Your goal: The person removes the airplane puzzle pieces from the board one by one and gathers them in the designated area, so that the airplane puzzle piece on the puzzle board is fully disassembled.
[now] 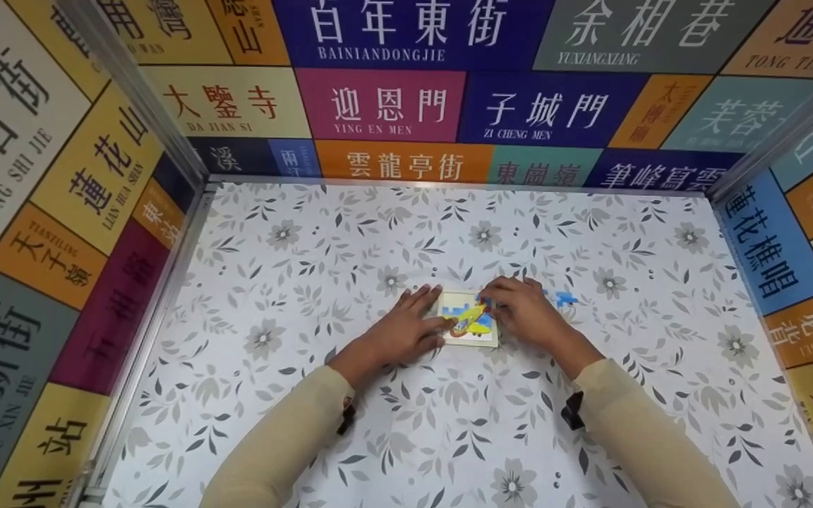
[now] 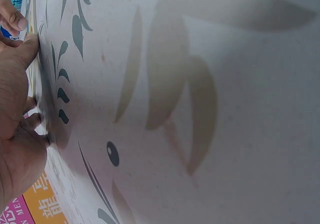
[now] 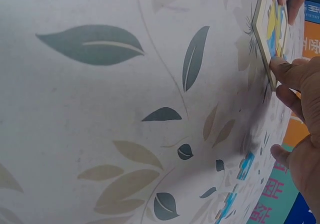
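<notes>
A small jigsaw puzzle [image 1: 473, 339] in a pale frame lies on the table, its picture a yellow plane against blue and white. Beside its left edge rests my left hand [image 1: 406, 328], fingers spread and the thumb reaching onto the picture. My right hand [image 1: 523, 310] bends over the upper right corner, and its fingertips pinch a small puzzle piece [image 1: 481, 299] that they mostly hide. In the right wrist view, fingertips of the right hand [image 3: 302, 98] meet the frame's corner. The left wrist view shows the left hand [image 2: 20, 108] low at the frame's side.
Loose blue puzzle pieces [image 1: 563, 298] lie just right of my right hand. The table [image 1: 406, 437] wears a white cover printed with flowers and leaves. Panels with large Chinese characters [image 1: 385, 106] stand along the back and both sides.
</notes>
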The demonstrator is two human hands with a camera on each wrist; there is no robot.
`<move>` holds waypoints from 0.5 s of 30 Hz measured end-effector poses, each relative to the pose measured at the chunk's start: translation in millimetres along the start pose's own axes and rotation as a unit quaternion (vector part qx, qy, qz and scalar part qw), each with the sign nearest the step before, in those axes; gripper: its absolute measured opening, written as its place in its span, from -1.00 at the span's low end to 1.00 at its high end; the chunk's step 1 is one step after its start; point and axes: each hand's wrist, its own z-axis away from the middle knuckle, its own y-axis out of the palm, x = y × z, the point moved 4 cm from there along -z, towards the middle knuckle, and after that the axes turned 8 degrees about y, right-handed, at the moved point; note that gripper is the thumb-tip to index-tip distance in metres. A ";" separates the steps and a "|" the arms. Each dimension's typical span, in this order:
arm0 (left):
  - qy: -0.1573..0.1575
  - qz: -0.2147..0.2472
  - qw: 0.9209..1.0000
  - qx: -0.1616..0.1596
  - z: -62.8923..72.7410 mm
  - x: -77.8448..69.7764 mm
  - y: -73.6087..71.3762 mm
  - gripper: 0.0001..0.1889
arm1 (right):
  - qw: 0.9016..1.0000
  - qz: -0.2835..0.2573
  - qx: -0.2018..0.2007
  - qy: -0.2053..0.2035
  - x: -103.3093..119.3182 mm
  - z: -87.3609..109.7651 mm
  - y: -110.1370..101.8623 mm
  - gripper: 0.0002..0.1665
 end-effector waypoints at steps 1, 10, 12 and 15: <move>0.001 -0.001 1.000 0.000 0.2 -0.2 0.0 -0.48 | 1.000 -0.004 -0.001 -0.008 0.2 -0.3 0.2 -0.64; 0.007 0.008 1.000 -0.014 1.1 -0.5 0.2 -0.50 | 0.999 -0.016 -0.005 -0.047 0.2 -2.1 0.7 -0.70; 0.007 0.007 1.000 -0.015 1.3 -0.5 0.2 -0.50 | 0.999 -0.010 -0.004 -0.045 0.3 -2.3 0.9 -0.70; 0.008 0.006 1.000 -0.015 1.4 -1.1 -0.7 -0.51 | 0.999 -0.004 -0.008 -0.046 0.8 -3.2 0.4 -0.71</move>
